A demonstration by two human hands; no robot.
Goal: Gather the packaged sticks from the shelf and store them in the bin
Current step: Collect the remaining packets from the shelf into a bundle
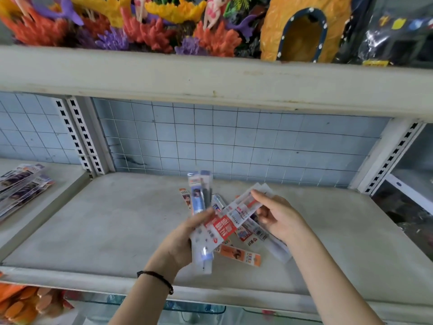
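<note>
On the middle of the lower shelf (93, 231), toward its front edge (head view). The left hand (178, 242) holds an upright sheaf of packaged sticks (200, 198), with the fingers curled round its lower part and the thumb across the front. The right hand (278, 216) pinches the far end of a red-and-white packet (225, 225) between thumb and forefinger. The near end of this packet lies against the sheaf, under the left thumb. Each grip is thus closed on packaging.

Beneath the hands, several loose packets (254, 233) lie criss-crossed on the shelf, an orange packet (241, 255) nearest the front edge. Further packets (21, 186) rest on the neighbouring shelf at left. No bin can be identified with certainty; a clear container (194, 309) shows below the front edge.

Step in hand, as judged: gathering, with the red-and-white packet joining the sheaf. The next move probably calls for the left thumb to clamp it, the right hand to let go, and a reach down for the loose packets without spilling the fanned sheaf.
</note>
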